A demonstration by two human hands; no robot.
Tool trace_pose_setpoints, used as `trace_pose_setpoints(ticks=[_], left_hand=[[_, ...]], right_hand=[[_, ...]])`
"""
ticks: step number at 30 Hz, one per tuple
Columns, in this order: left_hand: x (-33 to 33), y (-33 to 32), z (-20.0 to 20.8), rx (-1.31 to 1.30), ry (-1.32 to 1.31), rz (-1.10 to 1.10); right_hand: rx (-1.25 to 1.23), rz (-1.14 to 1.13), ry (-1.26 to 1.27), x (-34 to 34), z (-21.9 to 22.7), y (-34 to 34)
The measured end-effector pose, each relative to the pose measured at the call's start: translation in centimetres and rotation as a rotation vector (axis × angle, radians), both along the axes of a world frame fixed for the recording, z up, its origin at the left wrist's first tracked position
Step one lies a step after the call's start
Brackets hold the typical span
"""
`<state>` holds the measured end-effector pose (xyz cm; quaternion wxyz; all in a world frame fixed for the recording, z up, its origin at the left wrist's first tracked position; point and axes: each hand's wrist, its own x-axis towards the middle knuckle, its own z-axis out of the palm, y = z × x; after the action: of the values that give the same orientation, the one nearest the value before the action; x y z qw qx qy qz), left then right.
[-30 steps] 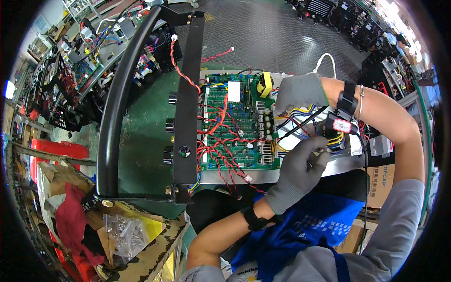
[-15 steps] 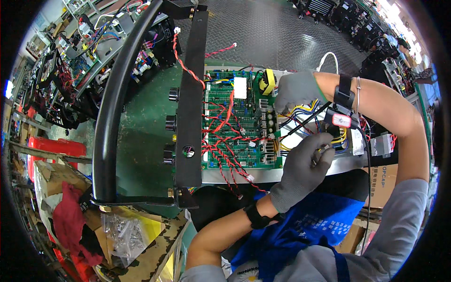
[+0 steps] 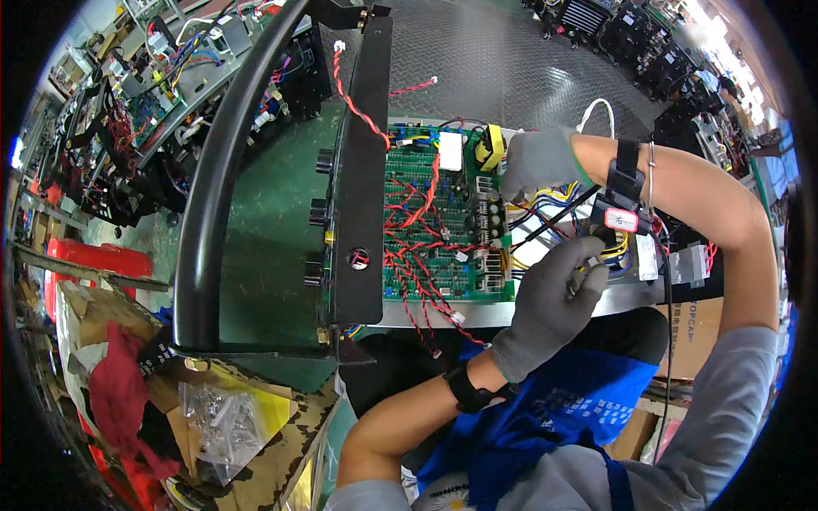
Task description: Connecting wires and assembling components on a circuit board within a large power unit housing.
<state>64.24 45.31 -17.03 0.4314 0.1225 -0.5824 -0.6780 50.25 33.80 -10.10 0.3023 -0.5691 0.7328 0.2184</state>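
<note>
My left hand (image 3: 558,298), in a grey glove, is closed with thumb and fingertips pinched around a small pale piece (image 3: 594,262), too small to name. It is over the near right side of an opened metal chassis, beside several coloured wires (image 3: 613,249). Farther off, my right hand (image 3: 538,166), also gloved, is curled at the right edge of a green circuit board (image 3: 430,213), next to a yellow-wrapped transformer (image 3: 490,146). Its fingertips are hidden, as is anything inside them. Twisted red-and-white wires (image 3: 417,272) with white plugs lie across the board.
A black front panel (image 3: 362,187) with knobs and a thick black handle (image 3: 213,204) stand left of the board. A black cable (image 3: 669,298) hangs at the right. A bag of small parts (image 3: 223,430) lies on cardboard at lower left. Other wired units (image 3: 196,77) stand behind.
The front panel, handle and board sit slightly farther right in view. Both hands have stayed nearly in place, the left still pinching the small piece.
</note>
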Motion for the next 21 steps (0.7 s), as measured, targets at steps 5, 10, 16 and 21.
trace_pose_setpoints(ticks=[5,10,16,21], left_hand=[[0.3,-0.1,0.3,-0.012,-0.019,0.027],[0.8,-0.5,0.6,-0.063,-0.057,0.027],[1.3,-2.2,0.3,-0.277,-0.129,0.253],[2.3,-3.0,2.6,-0.391,-0.251,0.482]], right_hand=[[-0.198,0.033,0.050,0.2,-0.5,1.3],[-0.204,0.015,0.125,0.7,0.2,2.0],[-0.386,0.122,0.057,-0.7,-0.6,2.6],[-0.451,0.232,0.071,-2.6,-1.9,4.0]])
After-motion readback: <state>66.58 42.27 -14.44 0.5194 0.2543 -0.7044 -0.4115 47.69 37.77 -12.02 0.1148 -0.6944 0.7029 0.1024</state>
